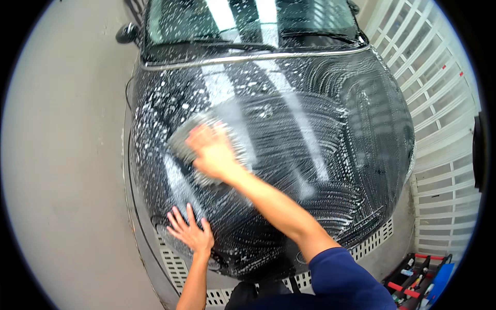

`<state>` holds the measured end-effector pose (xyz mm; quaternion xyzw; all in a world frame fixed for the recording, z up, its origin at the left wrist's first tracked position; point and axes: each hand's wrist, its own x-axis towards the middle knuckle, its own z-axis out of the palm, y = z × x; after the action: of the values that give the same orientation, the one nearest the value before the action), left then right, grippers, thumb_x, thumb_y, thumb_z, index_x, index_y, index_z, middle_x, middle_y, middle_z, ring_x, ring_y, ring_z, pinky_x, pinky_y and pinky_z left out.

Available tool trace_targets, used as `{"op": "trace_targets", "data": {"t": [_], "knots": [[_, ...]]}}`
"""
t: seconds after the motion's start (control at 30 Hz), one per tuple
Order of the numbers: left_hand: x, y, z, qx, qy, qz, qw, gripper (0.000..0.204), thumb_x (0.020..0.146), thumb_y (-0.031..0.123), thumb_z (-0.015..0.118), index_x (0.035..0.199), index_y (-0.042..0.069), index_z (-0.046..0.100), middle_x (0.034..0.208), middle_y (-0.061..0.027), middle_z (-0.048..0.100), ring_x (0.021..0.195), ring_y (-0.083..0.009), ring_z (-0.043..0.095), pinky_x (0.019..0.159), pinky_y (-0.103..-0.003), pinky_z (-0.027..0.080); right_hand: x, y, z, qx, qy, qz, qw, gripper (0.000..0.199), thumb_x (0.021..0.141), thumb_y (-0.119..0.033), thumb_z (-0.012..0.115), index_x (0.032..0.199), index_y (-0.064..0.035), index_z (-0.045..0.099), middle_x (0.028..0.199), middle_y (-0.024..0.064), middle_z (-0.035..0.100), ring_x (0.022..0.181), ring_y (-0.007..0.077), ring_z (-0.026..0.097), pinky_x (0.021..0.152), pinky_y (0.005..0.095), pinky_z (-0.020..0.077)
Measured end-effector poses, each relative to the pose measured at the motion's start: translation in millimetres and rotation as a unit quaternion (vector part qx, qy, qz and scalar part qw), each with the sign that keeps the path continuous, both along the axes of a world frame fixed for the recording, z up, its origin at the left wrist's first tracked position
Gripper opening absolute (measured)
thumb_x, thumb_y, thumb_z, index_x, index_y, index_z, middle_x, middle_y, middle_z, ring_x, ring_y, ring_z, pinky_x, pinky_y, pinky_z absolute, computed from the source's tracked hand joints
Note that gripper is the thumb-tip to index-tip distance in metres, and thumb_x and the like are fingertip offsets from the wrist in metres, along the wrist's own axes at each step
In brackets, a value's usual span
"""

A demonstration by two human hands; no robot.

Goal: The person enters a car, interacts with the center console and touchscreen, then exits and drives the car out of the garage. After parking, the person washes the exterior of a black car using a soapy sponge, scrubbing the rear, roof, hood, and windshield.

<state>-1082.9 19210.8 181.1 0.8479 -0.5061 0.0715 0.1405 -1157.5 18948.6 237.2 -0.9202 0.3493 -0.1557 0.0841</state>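
Observation:
A dark car hood (299, 155) spreads out below me, coated with white foam and streaked with curved suds lines across its middle and right. My right hand (213, 152), somewhat blurred by motion, is closed on a shaggy grey wash mitt (181, 142) that lies against the left-centre of the hood. Foam specks sit thickly to the left of the mitt. My left hand (192, 232) rests flat on the hood's front left part, fingers spread, holding nothing. The mitt's underside is hidden.
Beyond the hood are the foam-spotted windshield (178, 23), the wipers (227, 45) and a side mirror (127, 33). White slatted panels (444, 206) curve along the right. A dark cable (135, 206) runs at the left, slotted floor grating (174, 264) in front, and a tool caddy (405, 287) lower right.

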Motion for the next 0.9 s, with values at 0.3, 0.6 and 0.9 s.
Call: {"op": "trace_targets", "data": {"t": [0.3,0.6,0.9], "knots": [[-4.2,-1.7,5.7,0.006,0.013,0.013,1.000,0.062,0.092,0.031,0.052,0.151,0.016,0.045,0.163,-0.0216,0.024,0.151,-0.0479,0.016,0.117,-0.070,0.007,-231.5,-230.9,32.5,-0.059,-0.043,-0.427,0.901,0.053,0.088,-0.041,0.068,0.129,-0.0076,0.064,0.134,0.0167,0.061,0.130,0.0352,0.054,0.107,0.0550,0.0405],[0.5,4.8,-6.2,-0.034,0.027,0.007,0.999,0.062,0.090,0.034,0.054,0.149,0.018,0.050,0.161,-0.0253,0.028,0.149,-0.0511,0.019,0.115,-0.075,0.005,19.4,-200.1,13.1,-0.060,-0.078,-0.132,0.986,0.059,0.085,-0.046,0.063,0.132,-0.0104,0.065,0.144,0.0121,0.057,0.138,0.0304,0.046,0.116,0.0493,0.0311],[18.0,19.8,-6.9,-0.067,0.103,-0.024,0.992,0.068,0.090,0.042,0.057,0.153,0.024,0.043,0.161,-0.0204,0.030,0.147,-0.0483,0.025,0.108,-0.081,0.012,243.6,-18.0,0.6,0.037,0.013,0.210,0.977,0.054,0.081,-0.039,0.066,0.129,-0.0155,0.065,0.142,0.0097,0.058,0.140,0.0272,0.045,0.120,0.0537,0.0239]]}}
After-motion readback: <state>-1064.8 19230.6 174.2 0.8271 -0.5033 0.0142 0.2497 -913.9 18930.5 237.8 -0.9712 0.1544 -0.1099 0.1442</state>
